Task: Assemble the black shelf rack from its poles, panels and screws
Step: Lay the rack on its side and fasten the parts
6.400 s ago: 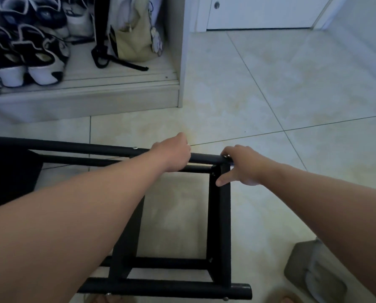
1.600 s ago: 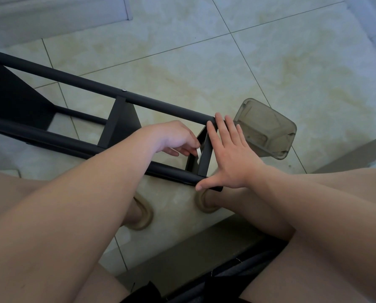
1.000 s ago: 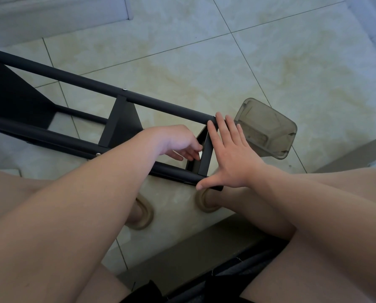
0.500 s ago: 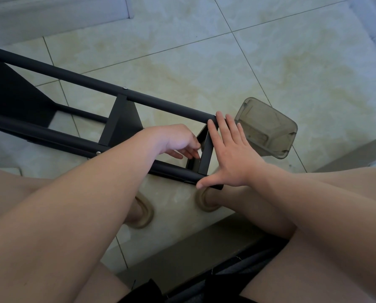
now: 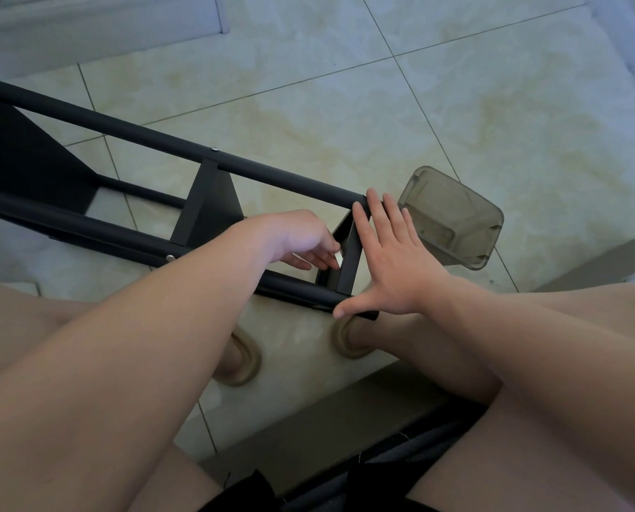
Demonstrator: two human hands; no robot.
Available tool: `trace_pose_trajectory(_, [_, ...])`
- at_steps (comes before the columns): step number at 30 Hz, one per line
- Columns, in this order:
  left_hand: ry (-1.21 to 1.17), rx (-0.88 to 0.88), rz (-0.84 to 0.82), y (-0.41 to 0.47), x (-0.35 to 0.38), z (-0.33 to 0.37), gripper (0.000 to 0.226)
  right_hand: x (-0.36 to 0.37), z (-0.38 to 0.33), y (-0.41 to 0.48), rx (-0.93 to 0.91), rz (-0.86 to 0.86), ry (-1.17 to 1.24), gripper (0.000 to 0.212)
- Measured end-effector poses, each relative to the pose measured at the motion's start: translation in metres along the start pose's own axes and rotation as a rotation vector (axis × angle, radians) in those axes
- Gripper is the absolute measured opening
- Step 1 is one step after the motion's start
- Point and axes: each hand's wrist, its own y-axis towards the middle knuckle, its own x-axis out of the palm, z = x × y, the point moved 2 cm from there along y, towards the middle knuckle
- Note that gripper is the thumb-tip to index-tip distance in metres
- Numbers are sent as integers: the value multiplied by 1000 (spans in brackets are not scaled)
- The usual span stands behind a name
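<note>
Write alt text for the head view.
Right hand presses flat against the end of the black rack, tipped on its side; left hand reaches inside, pinching a small pale piece. A smoky plastic tub sits on the tiles nearby.

A smoky, see-through plastic tub lies tilted on the pale tiled floor at 3 o'clock. One tan slipper and another rest on the tiles near 6 o'clock. A white cabinet base runs along between 10 and 11 o'clock.
</note>
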Motion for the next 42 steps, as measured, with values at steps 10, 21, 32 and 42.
trace_pose_trajectory(10, [78, -22, -49, -6, -7, -1, 17, 0, 0, 0, -2, 3, 8, 158])
trace_pose_trajectory(21, [307, -58, -148, -12, -17, 4, 17, 1, -1, 0, -3, 10, 14, 158])
trace_pose_trajectory(32, [450, -92, -202, -20, -16, 9, 19, 1, -2, -1, 2, 16, 7, 158])
trace_pose_trajectory(42, [506, 107, 43, -14, -30, 12, 15, 2, -3, -1, 3, 8, 10, 157])
